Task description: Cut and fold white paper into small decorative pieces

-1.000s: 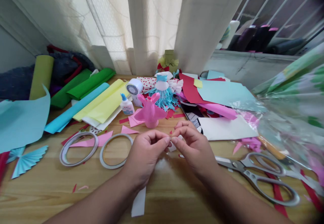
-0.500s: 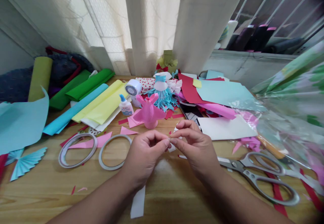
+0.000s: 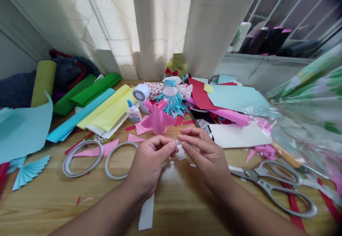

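Head view, looking down on a wooden counter (image 3: 40,211) heaped with craft paper. The left hand (image 3: 151,166) pinches a tiny white paper scrap (image 3: 176,141) between thumb and forefinger, its other fingers curled in. The right hand (image 3: 205,157) is loosely curved and holds nothing visible. Its fingertips (image 3: 184,137) sit just beside the scrap, though whether they touch it cannot be told. A white paper bit (image 3: 181,153) lies on the counter just below the pinch, and a long white paper strip (image 3: 146,211) lies under the left wrist.

Just beyond the hands stands an upright pink paper dress (image 3: 157,118), with a blue fringed paper doll (image 3: 171,100) behind it. A glue bottle (image 3: 133,113) with a blue cap stands to the left of the dress, near a white tape roll (image 3: 140,92). Two thin tape rings (image 3: 82,158) (image 3: 120,160) lie flat to the left of the hands, and steel scissors (image 3: 272,186) lie to the right. Crumpled clear plastic wrap (image 3: 307,125) bulges in from the right edge, while yellow paper (image 3: 107,108) and a pleated blue paper fan (image 3: 28,172) lie on the left.
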Available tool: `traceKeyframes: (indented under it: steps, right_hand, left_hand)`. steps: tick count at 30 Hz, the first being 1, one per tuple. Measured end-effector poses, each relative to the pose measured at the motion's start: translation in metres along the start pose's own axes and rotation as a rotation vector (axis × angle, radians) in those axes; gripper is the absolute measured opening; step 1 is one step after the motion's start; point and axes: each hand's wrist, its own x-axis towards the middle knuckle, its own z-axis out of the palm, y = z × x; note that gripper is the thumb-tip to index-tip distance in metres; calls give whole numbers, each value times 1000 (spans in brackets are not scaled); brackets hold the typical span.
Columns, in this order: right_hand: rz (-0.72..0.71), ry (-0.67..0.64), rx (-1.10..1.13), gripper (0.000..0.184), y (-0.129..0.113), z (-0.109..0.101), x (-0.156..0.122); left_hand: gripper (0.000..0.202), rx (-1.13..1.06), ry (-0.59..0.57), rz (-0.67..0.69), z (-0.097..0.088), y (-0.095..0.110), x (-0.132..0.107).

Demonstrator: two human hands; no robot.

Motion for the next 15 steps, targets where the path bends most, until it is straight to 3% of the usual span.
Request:
traceKeyframes:
  steps: [5,9,15]
  right_hand:
    - [-94,47,-118,31,-3,-1,-1]
    - [-234,122,-208,18,-11,-1,-2]
    - [-257,46,-271,12,-14,1,0]
  left_hand:
    - [12,5,14,6,0,-2,3]
    - [11,56,31,20,-1,-4,1]
    - [10,311,48,92,-1,-2,-4]
